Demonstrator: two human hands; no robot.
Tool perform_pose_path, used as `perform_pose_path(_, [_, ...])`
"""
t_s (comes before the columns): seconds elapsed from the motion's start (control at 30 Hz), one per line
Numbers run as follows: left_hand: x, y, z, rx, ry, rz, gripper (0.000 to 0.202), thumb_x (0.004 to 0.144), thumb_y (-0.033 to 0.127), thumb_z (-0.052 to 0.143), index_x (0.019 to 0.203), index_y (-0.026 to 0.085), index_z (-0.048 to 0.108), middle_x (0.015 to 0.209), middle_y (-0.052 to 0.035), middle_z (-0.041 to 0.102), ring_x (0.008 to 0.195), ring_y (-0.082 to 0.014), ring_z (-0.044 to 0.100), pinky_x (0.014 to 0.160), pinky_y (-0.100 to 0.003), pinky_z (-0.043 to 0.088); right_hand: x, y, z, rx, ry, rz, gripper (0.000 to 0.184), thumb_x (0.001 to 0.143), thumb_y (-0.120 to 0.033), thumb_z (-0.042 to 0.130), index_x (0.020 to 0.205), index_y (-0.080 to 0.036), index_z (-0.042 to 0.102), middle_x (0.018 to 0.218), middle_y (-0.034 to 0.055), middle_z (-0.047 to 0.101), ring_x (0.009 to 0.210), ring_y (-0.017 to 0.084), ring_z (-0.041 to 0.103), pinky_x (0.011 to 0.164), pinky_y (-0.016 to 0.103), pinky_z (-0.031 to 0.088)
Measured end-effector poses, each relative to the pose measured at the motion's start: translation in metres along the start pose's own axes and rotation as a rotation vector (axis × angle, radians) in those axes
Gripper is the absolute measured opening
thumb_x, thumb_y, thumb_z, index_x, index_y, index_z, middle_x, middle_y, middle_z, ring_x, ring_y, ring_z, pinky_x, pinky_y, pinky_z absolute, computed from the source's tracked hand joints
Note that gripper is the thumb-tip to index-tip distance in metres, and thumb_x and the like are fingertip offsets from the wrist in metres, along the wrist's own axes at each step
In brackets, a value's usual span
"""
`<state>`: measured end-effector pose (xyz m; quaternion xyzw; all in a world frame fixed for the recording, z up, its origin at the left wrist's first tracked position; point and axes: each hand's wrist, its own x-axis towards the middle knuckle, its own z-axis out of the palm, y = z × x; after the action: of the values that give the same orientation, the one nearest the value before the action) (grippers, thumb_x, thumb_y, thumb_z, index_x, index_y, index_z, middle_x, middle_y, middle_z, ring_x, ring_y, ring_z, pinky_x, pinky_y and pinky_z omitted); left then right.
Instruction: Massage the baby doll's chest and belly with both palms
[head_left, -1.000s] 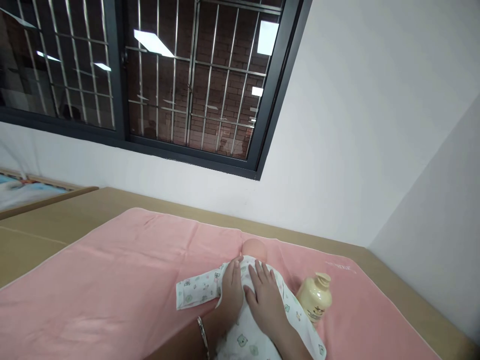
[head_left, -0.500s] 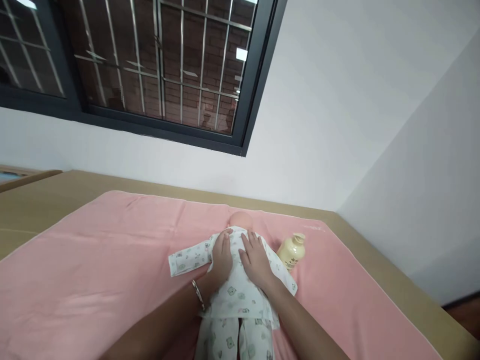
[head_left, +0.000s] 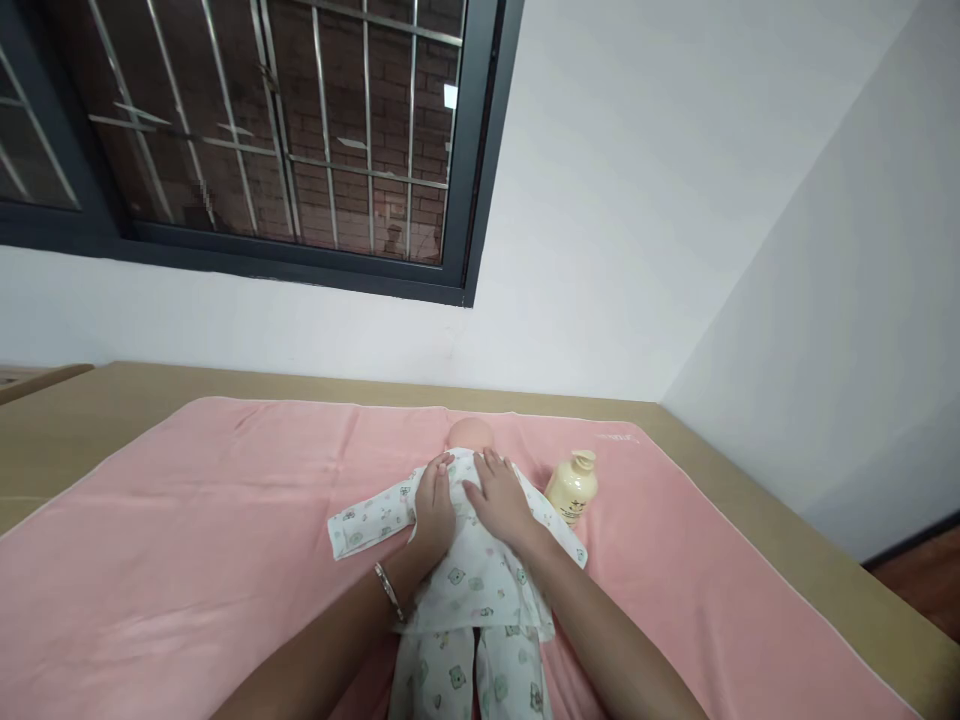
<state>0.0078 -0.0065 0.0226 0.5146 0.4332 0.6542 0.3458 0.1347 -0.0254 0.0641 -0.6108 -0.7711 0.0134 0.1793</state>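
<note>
A baby doll [head_left: 469, 435] in white printed pyjamas [head_left: 472, 590] lies on a pink towel [head_left: 187, 540], its head pointing toward the wall. My left hand [head_left: 433, 505] rests flat on the doll's upper back, fingers stretched out, a bracelet on that wrist. My right hand [head_left: 499, 497] lies flat beside it on the same part of the garment, fingers spread. A cream pump bottle [head_left: 571, 487] stands on the towel just right of the doll's shoulder, close to my right hand.
The towel covers a tan surface [head_left: 757, 510] that meets a white wall. A dark-framed window with metal bars [head_left: 300, 150] is above left. Dark floor [head_left: 922, 590] shows past the surface's right edge.
The view has tilted down and shifted, so the doll's legs and my forearms now show. Both hands stay flat on the doll's back, slid slightly toward its head.
</note>
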Motion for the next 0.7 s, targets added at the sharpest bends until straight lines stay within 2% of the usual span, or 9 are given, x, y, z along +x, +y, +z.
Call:
perform_pose_path(0.07, [0.001, 0.000, -0.002, -0.003, 0.008, 0.005, 0.044, 0.096, 0.051, 0.034, 0.110, 0.020, 0.061, 0.116, -0.0090, 0.065, 0.114, -0.0217, 0.057, 0.105, -0.040, 0.040, -0.002, -0.015, 0.002, -0.024, 0.031, -0.106, 0.055, 0.093, -0.037, 0.046, 0.142, -0.011, 0.044, 0.150, 0.0172, 0.036, 0.143, 0.030, 0.025, 0.116, 0.052, 0.019])
perform_pose_path(0.2, [0.003, 0.001, -0.001, -0.010, 0.018, -0.013, 0.043, 0.097, 0.049, 0.032, 0.107, 0.021, 0.062, 0.114, -0.0078, 0.066, 0.112, -0.0208, 0.058, 0.105, -0.039, 0.040, -0.047, -0.022, 0.009, 0.026, 0.079, -0.354, 0.055, 0.089, -0.026, 0.047, 0.144, -0.020, 0.042, 0.154, 0.0074, 0.031, 0.145, 0.025, 0.021, 0.119, 0.049, 0.016])
perform_pose_path(0.3, [0.004, 0.001, 0.001, -0.015, 0.022, -0.029, 0.043, 0.097, 0.050, 0.032, 0.107, 0.022, 0.062, 0.114, -0.0071, 0.066, 0.113, -0.0206, 0.058, 0.104, -0.039, 0.040, -0.065, -0.007, 0.012, 0.063, 0.087, -0.318, 0.048, 0.095, -0.023, 0.035, 0.141, -0.025, 0.046, 0.152, 0.0019, 0.036, 0.144, 0.021, 0.023, 0.119, 0.049, 0.018])
perform_pose_path(0.37, [0.003, 0.000, 0.003, -0.021, 0.028, -0.032, 0.044, 0.097, 0.051, 0.032, 0.108, 0.022, 0.062, 0.115, -0.0073, 0.065, 0.113, -0.0207, 0.057, 0.104, -0.039, 0.040, -0.054, 0.000, 0.010, 0.062, 0.098, -0.176, 0.047, 0.097, -0.026, 0.030, 0.141, -0.024, 0.046, 0.152, 0.0039, 0.036, 0.144, 0.022, 0.023, 0.117, 0.051, 0.019])
perform_pose_path(0.4, [0.003, -0.001, 0.003, -0.027, 0.030, -0.031, 0.044, 0.096, 0.052, 0.032, 0.108, 0.022, 0.062, 0.115, -0.0074, 0.065, 0.114, -0.0209, 0.057, 0.104, -0.039, 0.040, -0.043, 0.002, 0.008, 0.050, 0.092, -0.097, 0.048, 0.098, -0.029, 0.031, 0.143, -0.020, 0.043, 0.153, 0.0079, 0.034, 0.144, 0.024, 0.023, 0.116, 0.052, 0.020])
perform_pose_path(0.47, [0.004, -0.002, 0.001, -0.037, 0.033, -0.029, 0.044, 0.096, 0.052, 0.032, 0.108, 0.021, 0.061, 0.115, -0.0078, 0.065, 0.115, -0.0212, 0.056, 0.105, -0.039, 0.039, -0.017, -0.001, 0.005, 0.008, 0.051, 0.032, 0.052, 0.097, -0.034, 0.035, 0.145, -0.014, 0.040, 0.151, 0.0147, 0.035, 0.143, 0.027, 0.025, 0.115, 0.052, 0.021])
perform_pose_path(0.53, [0.004, -0.003, -0.001, -0.046, 0.035, -0.033, 0.043, 0.095, 0.053, 0.034, 0.108, 0.021, 0.061, 0.115, -0.0080, 0.065, 0.115, -0.0215, 0.056, 0.105, -0.040, 0.038, 0.002, -0.010, 0.003, -0.046, 0.012, 0.099, 0.055, 0.095, -0.038, 0.038, 0.143, -0.010, 0.042, 0.150, 0.0191, 0.035, 0.142, 0.030, 0.027, 0.114, 0.053, 0.020])
perform_pose_path(0.6, [0.006, -0.002, -0.003, -0.058, 0.037, -0.045, 0.041, 0.094, 0.052, 0.038, 0.107, 0.021, 0.061, 0.114, -0.0079, 0.066, 0.114, -0.0213, 0.056, 0.105, -0.039, 0.039, 0.007, -0.019, 0.004, -0.085, 0.013, 0.026, 0.056, 0.093, -0.038, 0.043, 0.142, -0.010, 0.043, 0.151, 0.0193, 0.034, 0.143, 0.031, 0.025, 0.115, 0.053, 0.018])
perform_pose_path(0.7, [0.007, -0.001, -0.005, -0.064, 0.029, -0.057, 0.039, 0.094, 0.051, 0.040, 0.104, 0.021, 0.062, 0.112, -0.0078, 0.066, 0.111, -0.0207, 0.059, 0.102, -0.037, 0.042, -0.013, -0.026, 0.009, -0.062, 0.033, -0.240, 0.057, 0.089, -0.034, 0.048, 0.142, -0.013, 0.044, 0.152, 0.0148, 0.033, 0.143, 0.028, 0.024, 0.118, 0.050, 0.015])
